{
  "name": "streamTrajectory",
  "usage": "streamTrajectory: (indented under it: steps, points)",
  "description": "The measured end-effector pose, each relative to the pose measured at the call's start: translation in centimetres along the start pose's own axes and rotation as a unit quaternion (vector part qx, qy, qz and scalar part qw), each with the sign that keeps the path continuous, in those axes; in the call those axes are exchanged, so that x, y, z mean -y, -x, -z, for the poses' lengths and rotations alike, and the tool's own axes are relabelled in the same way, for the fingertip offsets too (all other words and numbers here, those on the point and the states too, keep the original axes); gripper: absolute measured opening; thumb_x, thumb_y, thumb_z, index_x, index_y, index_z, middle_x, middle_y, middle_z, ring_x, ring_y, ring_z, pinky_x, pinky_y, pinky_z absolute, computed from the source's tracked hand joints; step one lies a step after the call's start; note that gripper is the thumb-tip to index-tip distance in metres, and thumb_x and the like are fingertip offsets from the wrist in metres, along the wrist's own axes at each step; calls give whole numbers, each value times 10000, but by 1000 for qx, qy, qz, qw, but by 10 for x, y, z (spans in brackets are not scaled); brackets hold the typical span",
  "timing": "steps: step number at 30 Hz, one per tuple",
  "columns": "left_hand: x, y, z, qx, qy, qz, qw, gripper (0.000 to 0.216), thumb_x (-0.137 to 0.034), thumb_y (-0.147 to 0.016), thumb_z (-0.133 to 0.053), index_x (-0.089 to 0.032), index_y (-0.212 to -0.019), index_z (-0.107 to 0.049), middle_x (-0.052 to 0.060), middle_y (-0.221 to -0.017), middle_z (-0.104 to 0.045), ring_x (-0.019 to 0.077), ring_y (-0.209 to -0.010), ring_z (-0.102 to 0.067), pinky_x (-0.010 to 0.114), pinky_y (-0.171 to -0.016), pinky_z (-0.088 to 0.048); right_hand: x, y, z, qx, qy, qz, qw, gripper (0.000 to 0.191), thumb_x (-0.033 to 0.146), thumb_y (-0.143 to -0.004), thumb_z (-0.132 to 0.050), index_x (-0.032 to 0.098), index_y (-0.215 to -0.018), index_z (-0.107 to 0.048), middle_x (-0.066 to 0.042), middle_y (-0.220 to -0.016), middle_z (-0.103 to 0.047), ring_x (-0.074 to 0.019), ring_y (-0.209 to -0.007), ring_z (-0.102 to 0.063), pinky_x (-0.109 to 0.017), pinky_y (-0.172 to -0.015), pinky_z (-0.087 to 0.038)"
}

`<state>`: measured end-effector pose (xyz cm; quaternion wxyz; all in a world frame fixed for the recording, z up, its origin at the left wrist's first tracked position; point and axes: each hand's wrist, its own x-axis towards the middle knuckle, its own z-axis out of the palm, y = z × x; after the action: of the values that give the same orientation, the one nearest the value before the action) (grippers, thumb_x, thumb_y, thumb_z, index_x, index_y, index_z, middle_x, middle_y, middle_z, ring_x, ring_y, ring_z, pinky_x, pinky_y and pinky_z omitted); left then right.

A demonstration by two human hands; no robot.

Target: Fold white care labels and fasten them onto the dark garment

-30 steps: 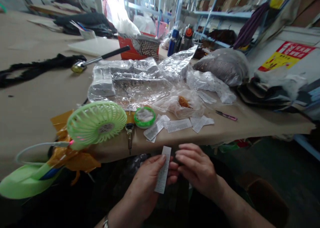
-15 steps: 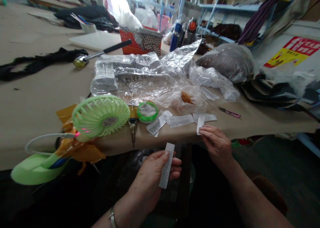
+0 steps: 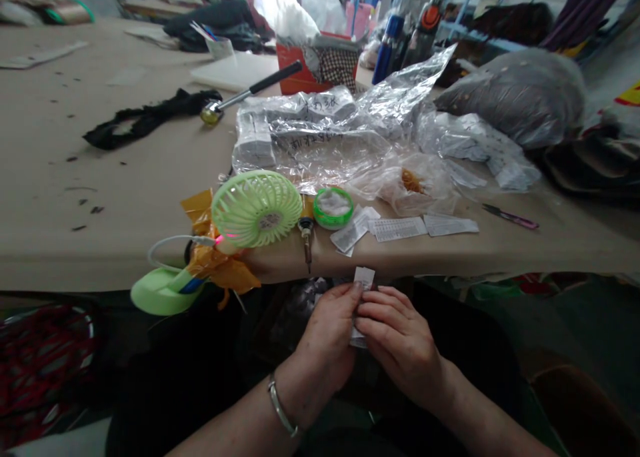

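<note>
Close together below the table edge, my left hand (image 3: 327, 330) and my right hand (image 3: 400, 337) both grip narrow white printed labels (image 3: 364, 277). The left thumb presses on the labels' upper part. My right fingers are closed over their right side and hide most of them, so I cannot tell how many there are. On the table just above lie printed paper slips (image 3: 399, 229), with a further slip (image 3: 451, 225) to the right and a small overlapping pile (image 3: 356, 229) to the left. A green round tub (image 3: 333, 208) with white stuff inside stands beside that pile.
A green fan (image 3: 257, 210) is taped at the table edge, left of a soldering iron (image 3: 307, 240) with its tip over the edge. Clear plastic bags (image 3: 320, 153) cover the middle. Thread snips (image 3: 511, 217) lie right. Behind stand a red box (image 3: 293, 63) and bottles (image 3: 389, 47).
My right hand has come from the table edge, bringing a label over to my left hand. The two hands now meet. The view has swung left.
</note>
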<state>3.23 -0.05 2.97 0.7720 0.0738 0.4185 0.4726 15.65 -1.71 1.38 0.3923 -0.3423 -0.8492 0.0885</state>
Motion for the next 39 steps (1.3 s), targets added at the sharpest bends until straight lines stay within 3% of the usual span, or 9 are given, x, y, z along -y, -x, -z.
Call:
streamTrajectory:
  steps: [10, 14, 16, 19, 22, 24, 32, 35, 39]
  points:
    - [0, 3, 1, 16, -11, -9, 1000, 180, -256, -685, -754, -101, -738, -680, 51, -727, -676, 106, -654, -609, 180, -604, -460, 6, 0, 2, 17, -19, -9, 1000, 198, 148, -838, -576, 177, -1029, -620, -70, -989, -700, -220, -1039, -611, -447, -970, -450]
    - [-4, 7, 2, 19, -29, -3, 999, 186, -281, -749, -701, -99, -783, -682, 52, -684, -670, 111, -587, -605, 200, -559, -475, -1, 3, 8, -23, -115, -134, 984, 230, 238, -823, -599, 191, -1048, -592, -78, -1014, -651, -238, -1054, -584, -414, -917, -480]
    - [-4, 10, 3, 23, -53, 15, 998, 208, -304, -786, -662, -101, -827, -683, 57, -692, -671, 106, -555, -595, 213, -547, -486, -8, 2, 8, -58, -180, -251, 949, 215, 266, -812, -611, 204, -1016, -586, -53, -961, -638, -202, -934, -614, -339, -811, -516]
    - [-2, 16, 4, 43, -98, 19, 994, 242, -333, -828, -611, -102, -848, -679, 62, -726, -672, 94, -553, -582, 225, -573, -501, -17, -5, 7, -44, -317, -388, 864, 193, 320, -794, -638, 206, -943, -596, -8, -842, -631, -135, -732, -603, -242, -653, -508]
    - [-2, 21, 5, 71, -129, 21, 989, 268, -354, -839, -591, -99, -796, -661, 52, -705, -650, 89, -562, -572, 212, -571, -490, -20, -12, 5, -16, -416, -435, 798, 135, 319, -788, -654, 192, -806, -613, 16, -755, -615, -97, -653, -554, -202, -611, -471]
    - [-4, 23, 8, 94, -140, 40, 985, 252, -345, -834, -598, -102, -790, -646, 46, -699, -639, 94, -572, -580, 210, -569, -485, -18, -16, 5, -7, -440, -438, 784, 133, 306, -781, -658, 185, -746, -612, 21, -724, -607, -83, -611, -523, -190, -575, -448]
    - [-12, 21, 24, 157, -102, 128, 974, 152, -263, -852, -544, -131, -792, -590, 7, -627, -587, 120, -524, -606, 226, -513, -485, -7, -18, 2, 40, -395, -433, 809, 131, 322, -788, -641, 194, -787, -615, 14, -702, -622, -103, -577, -570, -210, -535, -473]
    - [-14, 21, 25, 150, -102, 122, 976, 147, -277, -836, -568, -138, -789, -580, -7, -621, -572, 111, -502, -594, 211, -484, -468, -6, -17, 4, 47, -322, -377, 867, 192, 287, -824, -602, 227, -1005, -622, -11, -903, -662, -141, -786, -633, -249, -704, -515]
    - [-16, 23, 23, 136, -123, 124, 975, 172, -300, -789, -626, -132, -791, -594, -4, -604, -574, 98, -491, -576, 192, -473, -442, -6, -20, 10, 86, -179, -218, 955, 321, 262, -857, -563, 214, -1173, -586, -73, -1164, -596, -201, -1078, -564, -332, -927, -459]
